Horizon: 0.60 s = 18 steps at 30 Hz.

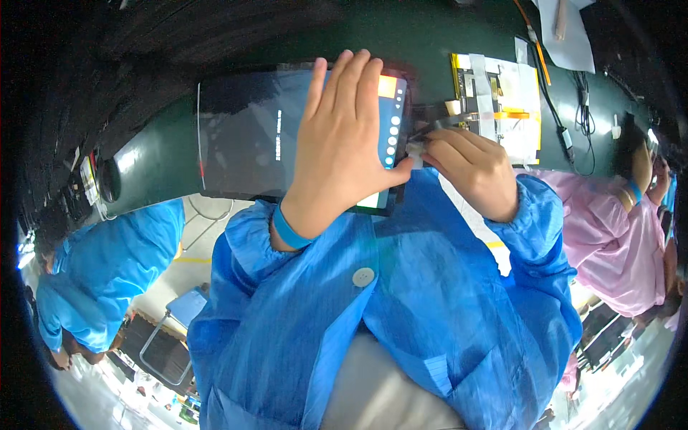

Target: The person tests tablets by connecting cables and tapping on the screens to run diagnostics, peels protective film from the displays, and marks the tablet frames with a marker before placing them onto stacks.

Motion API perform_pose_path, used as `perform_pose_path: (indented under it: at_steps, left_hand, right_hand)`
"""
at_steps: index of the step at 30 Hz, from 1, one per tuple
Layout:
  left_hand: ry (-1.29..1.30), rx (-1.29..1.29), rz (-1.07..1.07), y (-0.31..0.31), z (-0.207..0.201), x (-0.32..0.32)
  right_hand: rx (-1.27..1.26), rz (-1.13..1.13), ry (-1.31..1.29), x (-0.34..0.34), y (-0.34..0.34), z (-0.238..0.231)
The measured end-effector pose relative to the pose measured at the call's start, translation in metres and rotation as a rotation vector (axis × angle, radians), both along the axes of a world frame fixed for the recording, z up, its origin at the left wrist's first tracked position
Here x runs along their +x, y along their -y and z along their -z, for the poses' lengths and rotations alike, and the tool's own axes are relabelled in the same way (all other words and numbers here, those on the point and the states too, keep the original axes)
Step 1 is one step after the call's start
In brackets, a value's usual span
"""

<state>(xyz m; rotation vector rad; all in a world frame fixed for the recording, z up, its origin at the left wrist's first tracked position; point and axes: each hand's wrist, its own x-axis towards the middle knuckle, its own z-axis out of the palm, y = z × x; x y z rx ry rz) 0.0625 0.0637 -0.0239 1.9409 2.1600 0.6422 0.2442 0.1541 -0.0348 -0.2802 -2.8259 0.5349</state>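
Observation:
A dark, lit display panel [240, 129] lies on the table, with a coloured strip of round icons along its right side. My left hand [338, 132] rests flat across that right part, fingers stretched out and thumb pointing right. Just past the panel's right edge, my right hand [469, 168] is closed in a pinch at a small pale, translucent piece [416, 150]. Its fingertips partly hide the piece, so I cannot tell its kind. Beyond the right hand lies a yellow-edged electronic assembly [532, 89] with white patches and an orange strip [512, 115].
The dark green table [430, 36] carries black cables [584, 107] and a white sheet [570, 32] at the far right. A person in blue [118, 265] is on the left, another in pink [609, 236] on the right. A blue chair [188, 307] stands behind at left.

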Motion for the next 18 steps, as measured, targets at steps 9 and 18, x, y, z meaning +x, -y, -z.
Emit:
perform_pose_path:
  at_steps: [9, 18]
  left_hand:
    - [0.017, -0.017, -0.007, 0.000, 0.002, 0.001]
    - [-0.013, -0.027, 0.000, -0.002, -0.001, 0.000]
  right_hand:
    - [0.004, 0.058, -0.036, 0.004, 0.006, 0.005]
    - [-0.092, -0.011, -0.028, 0.012, -0.001, 0.000]
